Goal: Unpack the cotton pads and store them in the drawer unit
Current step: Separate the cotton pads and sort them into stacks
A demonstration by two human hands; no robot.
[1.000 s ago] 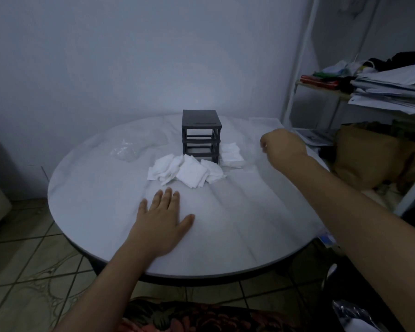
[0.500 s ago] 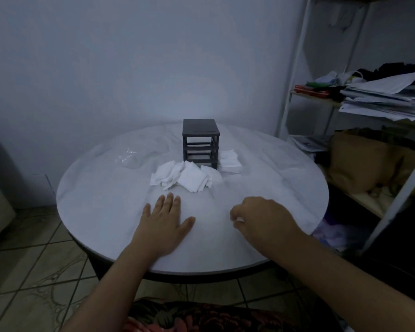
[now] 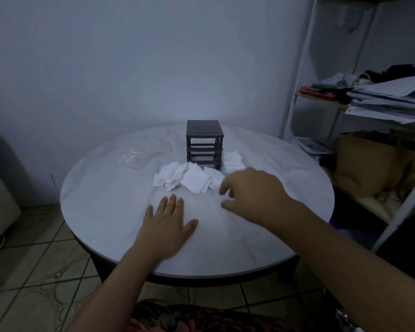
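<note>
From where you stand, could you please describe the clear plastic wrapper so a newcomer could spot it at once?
On the round white table, find the small dark grey drawer unit near the far edge. The crumpled clear plastic wrapper lies to its left, alone. Unlike the white square cotton pads heaped before the unit, it is see-through and shapeless.

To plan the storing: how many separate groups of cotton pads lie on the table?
2. A loose heap lies in front of the drawer unit; a neat stack sits on its right. The right hand may hide a few pads.
</note>
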